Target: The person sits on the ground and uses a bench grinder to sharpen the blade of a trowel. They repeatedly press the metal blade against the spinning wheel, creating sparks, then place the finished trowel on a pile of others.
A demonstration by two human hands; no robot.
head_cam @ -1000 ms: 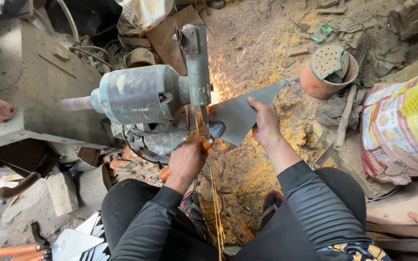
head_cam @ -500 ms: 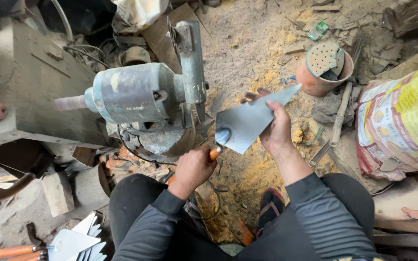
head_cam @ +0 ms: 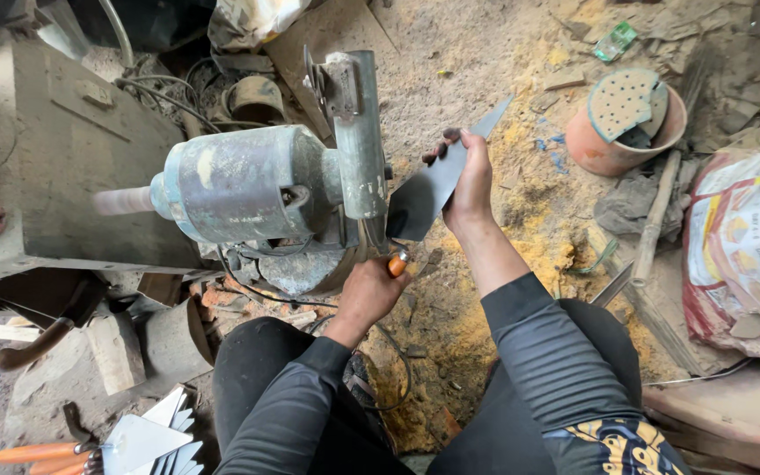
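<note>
A bench grinder point(head_cam: 257, 189) with a pale blue motor and a guarded wheel point(head_cam: 358, 132) stands in front of me. I hold a pointed metal trowel blade point(head_cam: 437, 180) beside the wheel guard. My left hand point(head_cam: 371, 290) grips its orange handle point(head_cam: 396, 264) low down. My right hand point(head_cam: 468, 180) is wrapped over the blade's upper edge, near the tip. No sparks show. My knees in black trousers point(head_cam: 274, 387) frame the bottom of the view.
A stack of finished trowels with orange handles point(head_cam: 125, 444) lies at the bottom left. A clay pot point(head_cam: 622, 132) with a perforated lid sits upper right, a printed sack point(head_cam: 741, 255) at the right. Cables, bricks and yellow dust cover the dirt floor.
Sparks flew from the blade at the wheel a second ago; they have stopped. The blade has been lifted off the wheel and turned more upright, tip pointing away.
</note>
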